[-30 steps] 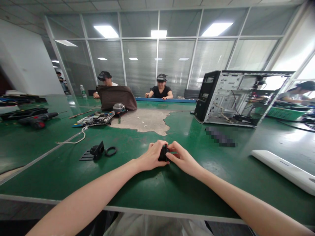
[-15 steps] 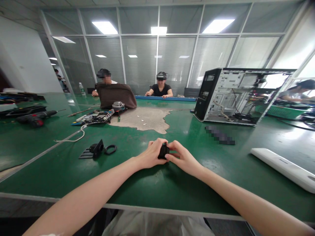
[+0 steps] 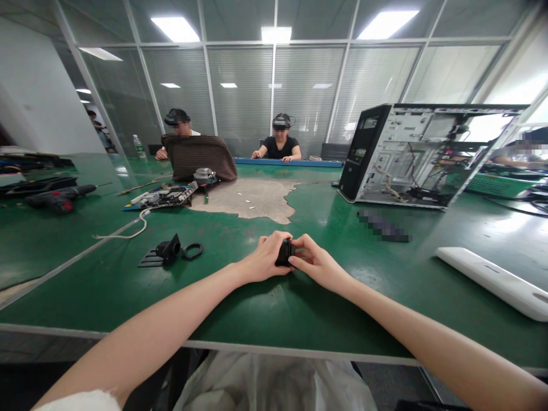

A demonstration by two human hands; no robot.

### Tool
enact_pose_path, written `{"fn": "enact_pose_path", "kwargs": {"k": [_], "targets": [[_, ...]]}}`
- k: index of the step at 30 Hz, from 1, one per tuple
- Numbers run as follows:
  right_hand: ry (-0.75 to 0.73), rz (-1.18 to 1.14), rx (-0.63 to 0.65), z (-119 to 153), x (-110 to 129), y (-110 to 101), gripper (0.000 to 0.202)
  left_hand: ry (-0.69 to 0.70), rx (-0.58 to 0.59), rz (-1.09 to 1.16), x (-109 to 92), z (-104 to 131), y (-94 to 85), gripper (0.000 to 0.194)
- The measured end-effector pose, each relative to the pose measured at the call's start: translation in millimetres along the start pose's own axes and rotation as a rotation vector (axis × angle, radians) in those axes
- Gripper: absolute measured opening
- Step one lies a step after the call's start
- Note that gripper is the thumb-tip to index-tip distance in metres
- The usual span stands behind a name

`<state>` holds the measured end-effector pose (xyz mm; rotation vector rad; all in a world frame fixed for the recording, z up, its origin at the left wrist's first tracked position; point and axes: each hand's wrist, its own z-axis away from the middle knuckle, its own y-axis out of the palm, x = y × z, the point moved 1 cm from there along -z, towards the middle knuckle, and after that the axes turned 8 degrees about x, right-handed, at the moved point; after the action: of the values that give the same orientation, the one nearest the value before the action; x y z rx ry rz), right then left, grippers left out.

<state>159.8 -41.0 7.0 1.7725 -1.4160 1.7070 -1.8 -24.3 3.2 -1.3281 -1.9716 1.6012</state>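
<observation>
Just above the green tabletop (image 3: 274,308), a small black part (image 3: 284,253) is held between my two hands; its exact kind is hard to make out. My left hand (image 3: 266,258) is wrapped round it from the left, fingers over the top and thumb below. From the right, my right hand (image 3: 317,261) pinches its edge with thumb and fingertips. To the left of my hands lie a black bracket-like piece (image 3: 168,251) with a slotted flat base and a black ring (image 3: 192,251).
An opened computer case (image 3: 368,154) stands at the right, beyond a white elongated device (image 3: 492,279). Circuit boards (image 3: 162,197) with a white cable lie at the left, near a power drill (image 3: 62,198). Two people sit across the table, by a brown-covered chair back (image 3: 201,157).
The whole scene sits slightly higher in view, as the camera has tipped down a little. Both hands keep their hold on the small black part, with only slight finger movement.
</observation>
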Motion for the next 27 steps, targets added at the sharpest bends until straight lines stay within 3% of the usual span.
{"fn": "enact_pose_path", "kwargs": {"k": [6,11,18,27], "targets": [[0.000,0.057,-0.096,-1.5,0.6,1.9,0.011,0.010,-0.006,-0.012,-0.3,0.3,-0.1,0.058],[0.034,-0.020,-0.086,-6.9,-5.4,-1.8,0.022,0.021,-0.001,-0.031,-0.4,0.3,-0.4,0.059],[-0.001,-0.041,0.009,-1.0,-0.1,-2.7,0.017,0.001,0.001,-0.031,-0.5,-0.1,-0.1,0.058],[0.018,0.002,-0.079,-3.9,-5.8,-3.7,0.020,-0.004,-0.002,-0.019,-0.4,-0.3,0.6,0.061]]}}
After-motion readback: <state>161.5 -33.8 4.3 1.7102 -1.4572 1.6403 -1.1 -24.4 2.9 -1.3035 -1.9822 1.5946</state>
